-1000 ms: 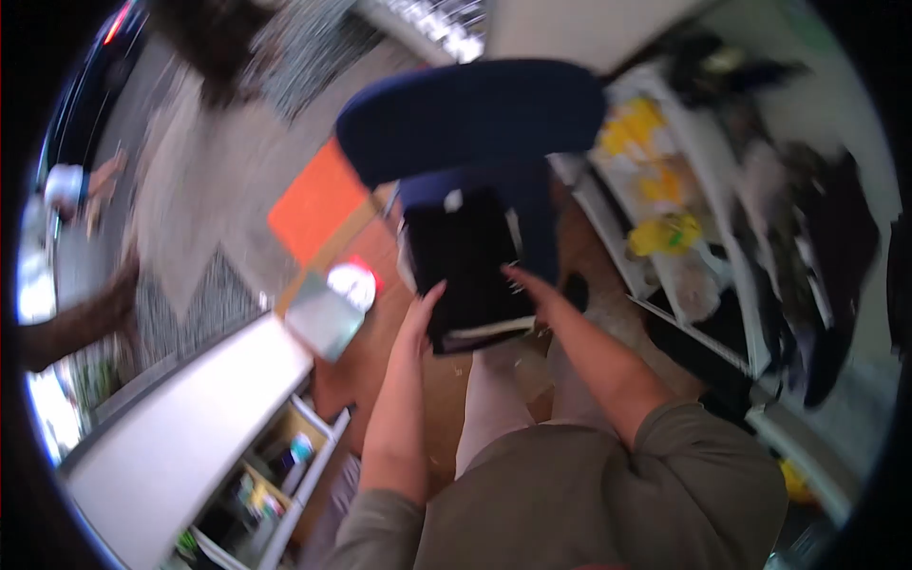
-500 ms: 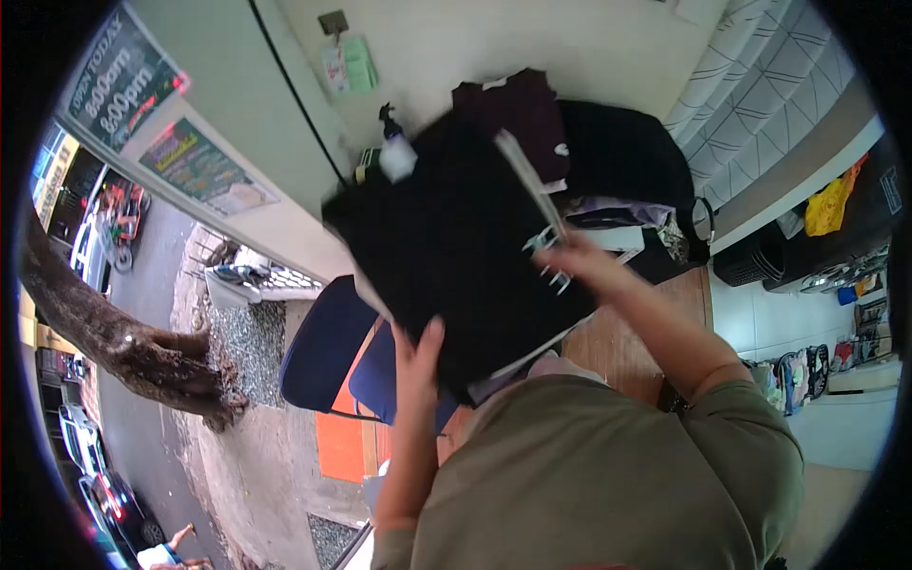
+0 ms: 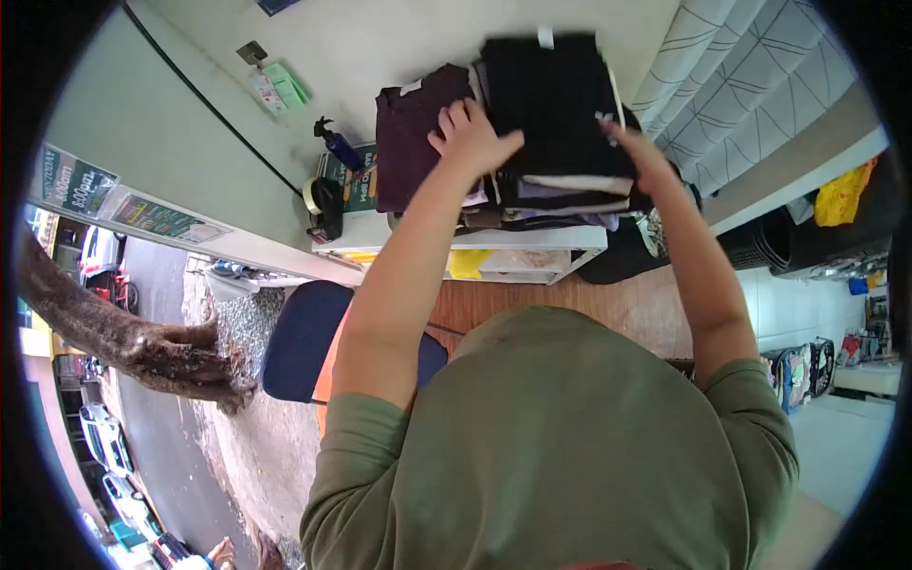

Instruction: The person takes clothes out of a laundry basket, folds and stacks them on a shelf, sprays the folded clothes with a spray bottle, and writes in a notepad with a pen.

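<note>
Steadying a pile of folded clothes seemed to be what both hands were about. The left hand (image 3: 465,150) lay palm down and well spread, its fingers over the folded maroon shirt (image 3: 408,142) and its thumb reaching across to the black garment (image 3: 546,95). The right hand (image 3: 649,163) was loosely open at the far side of that black garment, fingertips by the small white print (image 3: 605,118) near its edge. Neither hand was closed around anything; whether the right one pressed or only brushed the cloth, I couldn't tell.

The black garment lay on top of other folded pieces, their pale and dark edges showing at the front, and the maroon one sat just beside it on the left. Both had the collar end towards the wall, probably so that the folds faced the person and the edges could be squared. A hand at each side likely kept the pile from sliding (soft layers do creep).

All of it rested on the white shelf unit (image 3: 356,228), with a spray bottle (image 3: 339,147) upright to the left, apart from the clothes and perhaps kept there to leave them room.
</note>
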Demonstrator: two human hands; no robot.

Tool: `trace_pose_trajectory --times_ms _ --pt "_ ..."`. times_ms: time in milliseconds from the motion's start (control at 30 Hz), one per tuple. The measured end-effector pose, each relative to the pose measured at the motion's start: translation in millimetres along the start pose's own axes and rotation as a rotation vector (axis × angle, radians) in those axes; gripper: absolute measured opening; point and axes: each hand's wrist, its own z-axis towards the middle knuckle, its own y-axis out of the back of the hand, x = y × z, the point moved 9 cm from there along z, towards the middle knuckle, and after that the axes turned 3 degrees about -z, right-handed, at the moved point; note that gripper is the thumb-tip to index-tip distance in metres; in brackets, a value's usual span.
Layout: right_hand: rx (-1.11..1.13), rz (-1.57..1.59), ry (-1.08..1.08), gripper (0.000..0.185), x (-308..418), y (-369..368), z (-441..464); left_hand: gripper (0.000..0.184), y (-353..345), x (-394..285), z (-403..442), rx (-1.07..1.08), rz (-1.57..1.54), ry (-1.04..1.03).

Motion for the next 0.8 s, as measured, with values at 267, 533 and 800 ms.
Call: trace_pose_trajectory --times_ms 267,533,800 --pt "-0.622 -0.964 0.873 0.065 115 8 -69 0.101 -9 6 9 0.136 -0.161 0.017" --pt "0.111 -1.381 1.041 0.075 92 -110 -96 0.071 47 33 -4 -0.078 -0.402 -0.142" --pt "0.027 -1.403 1.283 0.056 106 -115 -111 0.046 44 58 -30 0.101 -1.423 0.094"
